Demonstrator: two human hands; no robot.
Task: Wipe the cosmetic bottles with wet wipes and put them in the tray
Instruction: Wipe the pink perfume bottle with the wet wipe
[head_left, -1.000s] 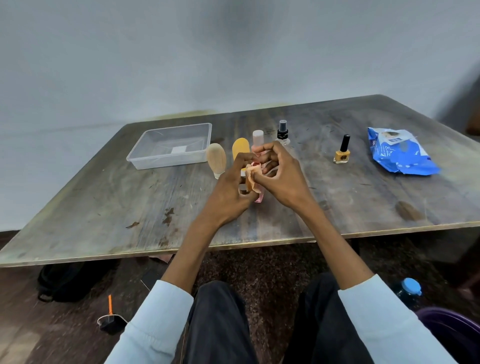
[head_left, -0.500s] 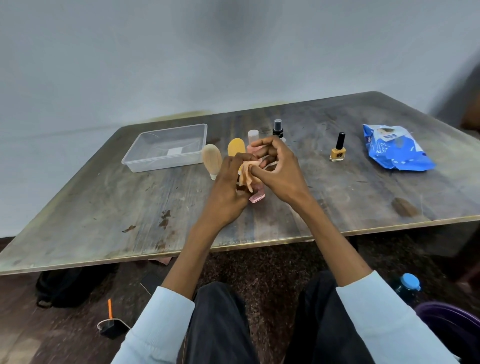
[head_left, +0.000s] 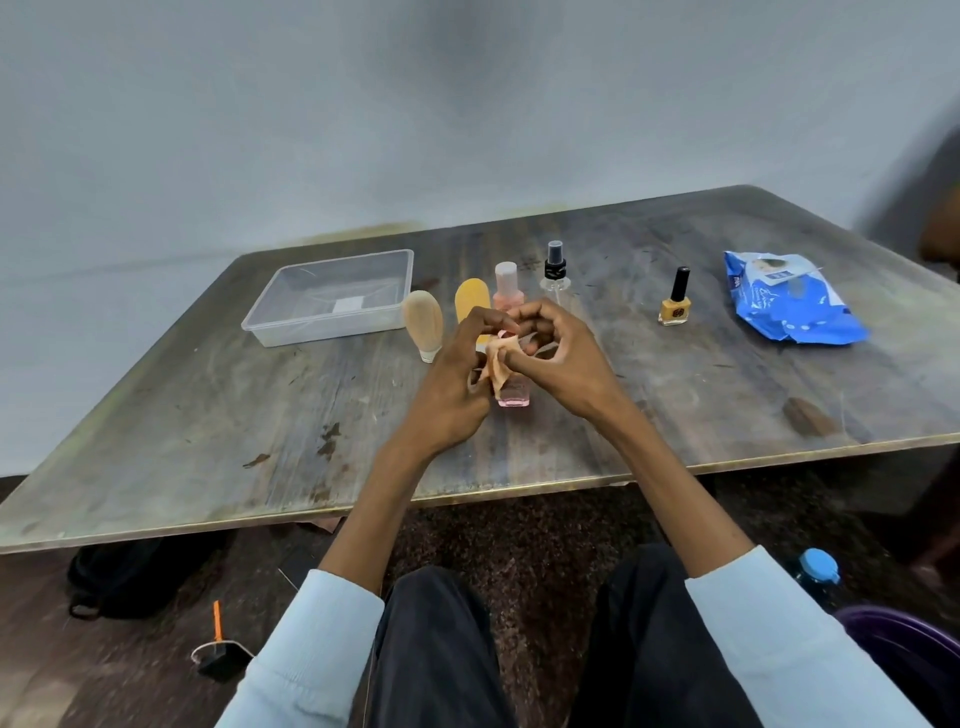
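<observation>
Fingers (head_left: 511, 358) of both hands curled round crumpled wipe (head_left: 497, 361) and pink bottle (head_left: 513, 396), frame centre. Left hand (head_left: 451, 387), right hand (head_left: 563, 358) pressed together above bench (head_left: 208, 415). Clear tray (head_left: 332, 297) upper left; blue wipes pack (head_left: 789, 296) upper right.

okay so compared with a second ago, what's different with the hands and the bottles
Very little. Both hands, left hand and right hand, keep working the wet wipe over the pink bottle, fingers shifting only slightly. Nothing taken or let go. The tray, the standing bottles and the wipes pack stayed put.
</observation>
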